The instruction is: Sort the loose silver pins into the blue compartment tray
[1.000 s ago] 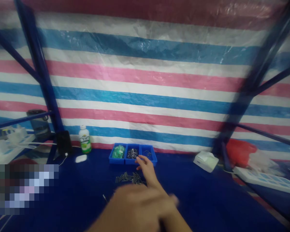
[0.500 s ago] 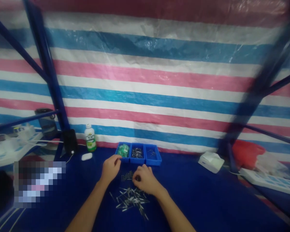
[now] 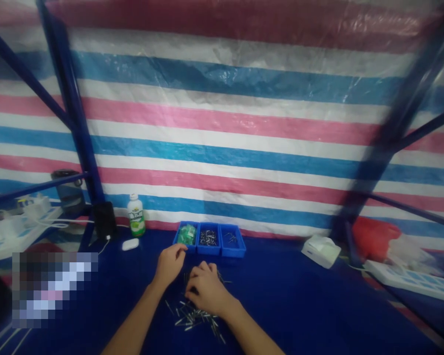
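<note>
Leftmost, left hand (image 3: 171, 265): fingers curled together near green-filled bin (image 3: 185, 235); grip unclear. Loose metal pins (image 3: 198, 318) lie on blue table (image 3: 281, 296). Right hand (image 3: 203, 286) hovers over them, fingers bent, slightly spread; contact unclear.

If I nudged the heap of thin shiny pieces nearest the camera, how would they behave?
The thin shiny pieces look straight and metallic, so each is probably stiff rather than floppy. They cross one another, so pushing one would likely shift its neighbours. Being slender and smooth-looking, they may slide or roll on the flat blue tabletop.
</note>
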{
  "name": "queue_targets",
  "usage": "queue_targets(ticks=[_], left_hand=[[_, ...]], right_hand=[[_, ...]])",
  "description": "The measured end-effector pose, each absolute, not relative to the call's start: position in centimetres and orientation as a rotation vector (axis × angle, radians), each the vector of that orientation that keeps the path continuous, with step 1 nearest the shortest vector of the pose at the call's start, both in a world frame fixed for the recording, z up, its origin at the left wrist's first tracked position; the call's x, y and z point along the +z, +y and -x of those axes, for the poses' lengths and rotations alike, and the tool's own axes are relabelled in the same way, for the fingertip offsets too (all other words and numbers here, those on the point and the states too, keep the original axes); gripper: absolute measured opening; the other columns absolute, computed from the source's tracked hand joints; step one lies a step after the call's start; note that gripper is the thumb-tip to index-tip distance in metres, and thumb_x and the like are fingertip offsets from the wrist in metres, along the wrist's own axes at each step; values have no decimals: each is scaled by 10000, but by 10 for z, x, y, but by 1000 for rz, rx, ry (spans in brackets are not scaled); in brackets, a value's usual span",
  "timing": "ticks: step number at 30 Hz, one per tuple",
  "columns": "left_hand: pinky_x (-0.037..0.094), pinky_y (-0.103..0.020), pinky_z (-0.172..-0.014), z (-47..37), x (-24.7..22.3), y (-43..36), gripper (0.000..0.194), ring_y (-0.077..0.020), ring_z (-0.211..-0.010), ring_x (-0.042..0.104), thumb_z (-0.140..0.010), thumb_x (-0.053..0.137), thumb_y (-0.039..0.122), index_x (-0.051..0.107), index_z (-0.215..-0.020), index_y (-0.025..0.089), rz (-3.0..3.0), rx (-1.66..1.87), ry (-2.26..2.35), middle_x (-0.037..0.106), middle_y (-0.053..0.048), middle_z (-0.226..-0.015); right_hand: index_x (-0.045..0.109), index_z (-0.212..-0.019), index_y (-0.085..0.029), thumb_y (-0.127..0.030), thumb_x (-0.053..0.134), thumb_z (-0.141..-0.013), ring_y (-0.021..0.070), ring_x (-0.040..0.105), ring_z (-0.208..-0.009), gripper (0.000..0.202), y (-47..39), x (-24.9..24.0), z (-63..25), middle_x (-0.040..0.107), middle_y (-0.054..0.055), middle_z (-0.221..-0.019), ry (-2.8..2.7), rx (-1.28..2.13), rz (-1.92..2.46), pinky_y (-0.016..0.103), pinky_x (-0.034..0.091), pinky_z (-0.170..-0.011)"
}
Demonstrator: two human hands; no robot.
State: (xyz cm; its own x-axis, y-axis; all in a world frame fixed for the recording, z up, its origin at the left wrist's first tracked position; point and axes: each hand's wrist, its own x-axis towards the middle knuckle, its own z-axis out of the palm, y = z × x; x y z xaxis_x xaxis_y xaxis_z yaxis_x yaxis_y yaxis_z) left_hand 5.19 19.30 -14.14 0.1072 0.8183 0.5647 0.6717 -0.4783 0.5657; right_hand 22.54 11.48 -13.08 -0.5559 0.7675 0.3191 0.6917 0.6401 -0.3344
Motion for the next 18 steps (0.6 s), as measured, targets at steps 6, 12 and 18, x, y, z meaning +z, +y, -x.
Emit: queue_targets(ticks=[6,12,18], left_hand=[[472,-224,-674,-51,-141,190,246,-146,-683,645,-835,471,176,713,-851,217,-2215,1316,1496,727,7,-790],[443,-220,-614,-49,-141,190,244,-142,-626,621,-837,468,194,711,-853,210,-2169,1314,1501,697,19,-701],[440,-220,-594,-50,-141,193,245,-150,-623,627,-826,472,194,716,-837,208,-2147,1308,1511,699,15,-697]], right_hand=[[657,-867,-219,-208,568,-893,194,491,-937,93,113,-127,-229,651,14,-890,-2364,259,1135,382,297,-867],[510,-1294,-238,-159,414,-931,171,592,-884,384,117,-124,-246,645,49,-1017,-2007,526,966,316,448,-821],[650,-1045,-204,-356,584,-856,167,615,-676,251,137,-124,-253,707,57,-906,-1519,921,888,302,495,-646]])
